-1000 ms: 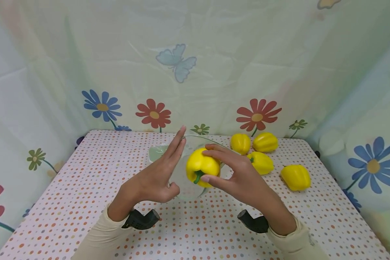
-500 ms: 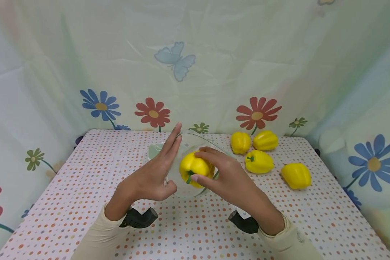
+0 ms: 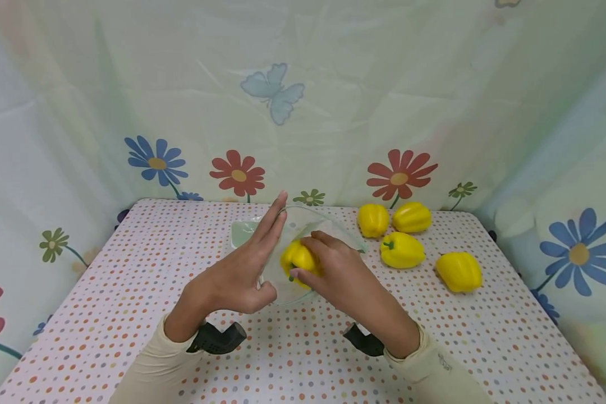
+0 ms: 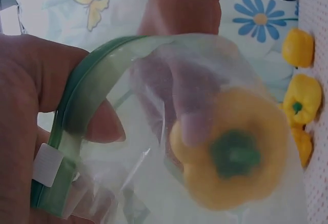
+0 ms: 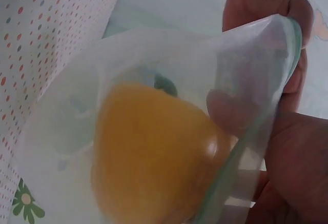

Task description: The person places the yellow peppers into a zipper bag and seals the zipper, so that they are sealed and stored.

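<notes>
A clear zip bag (image 4: 236, 60) with a green zip strip (image 4: 97, 60) is held open at its mouth by my left hand (image 3: 232, 275). Two of that hand's fingers point up along the rim in the head view, while the left wrist view shows a digit inside the opening. My right hand (image 3: 340, 266) reaches through the mouth and grips a yellow bell pepper (image 4: 256, 116), whose green stem (image 4: 236, 155) faces the left wrist camera. Through the film the pepper (image 5: 154, 152) looks hazy in the right wrist view.
Several more yellow bell peppers (image 3: 403, 251) lie at the right of the dotted tabletop (image 3: 303, 359). Behind my left hand is a pale green flat item (image 3: 242, 233) with a white edge. A flowered curtain (image 3: 333, 112) hangs round the back and sides.
My right hand has moved left and carried the pepper into the bag; over a second ago it was in front of the mouth. My left hand has stayed at the rim.
</notes>
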The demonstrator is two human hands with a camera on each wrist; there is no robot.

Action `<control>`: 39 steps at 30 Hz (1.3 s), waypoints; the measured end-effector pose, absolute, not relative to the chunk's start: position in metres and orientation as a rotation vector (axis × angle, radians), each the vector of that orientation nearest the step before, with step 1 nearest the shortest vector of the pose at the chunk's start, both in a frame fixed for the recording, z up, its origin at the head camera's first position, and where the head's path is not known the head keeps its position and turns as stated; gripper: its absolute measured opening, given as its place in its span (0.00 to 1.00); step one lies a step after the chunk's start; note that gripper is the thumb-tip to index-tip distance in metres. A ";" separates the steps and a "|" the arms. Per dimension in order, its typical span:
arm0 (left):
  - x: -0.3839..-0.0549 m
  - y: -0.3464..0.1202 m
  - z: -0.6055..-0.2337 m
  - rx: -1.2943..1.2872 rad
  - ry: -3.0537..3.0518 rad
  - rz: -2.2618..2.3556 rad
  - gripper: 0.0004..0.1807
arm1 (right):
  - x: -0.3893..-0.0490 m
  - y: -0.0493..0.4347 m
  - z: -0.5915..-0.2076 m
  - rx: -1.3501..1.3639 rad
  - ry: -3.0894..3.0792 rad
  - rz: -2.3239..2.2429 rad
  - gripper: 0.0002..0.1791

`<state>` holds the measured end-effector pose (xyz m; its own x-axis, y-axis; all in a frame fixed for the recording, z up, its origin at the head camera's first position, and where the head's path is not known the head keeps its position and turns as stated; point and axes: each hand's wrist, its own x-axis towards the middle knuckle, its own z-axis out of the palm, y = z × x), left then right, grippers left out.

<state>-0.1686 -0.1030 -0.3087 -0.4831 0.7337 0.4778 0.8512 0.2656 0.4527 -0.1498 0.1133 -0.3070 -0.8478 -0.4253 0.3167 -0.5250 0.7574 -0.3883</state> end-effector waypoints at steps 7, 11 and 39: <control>-0.167 -0.101 -0.306 -1.477 -2.370 -0.968 0.58 | -0.156 0.116 -0.314 0.585 -2.785 0.640 0.31; -0.168 -0.100 -0.307 -1.473 -2.371 -0.969 0.58 | -0.158 0.117 -0.317 0.578 -2.838 0.656 0.30; -0.170 -0.098 -0.315 -1.444 -2.393 -0.908 0.56 | -0.155 0.120 -0.325 0.532 -2.942 0.620 0.33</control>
<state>-0.1695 -0.0977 -0.3152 -0.5014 0.7298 0.4647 0.8544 0.3329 0.3990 -0.1553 0.1205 -0.3251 -0.9356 -0.3170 0.1558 -0.3529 0.8572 -0.3752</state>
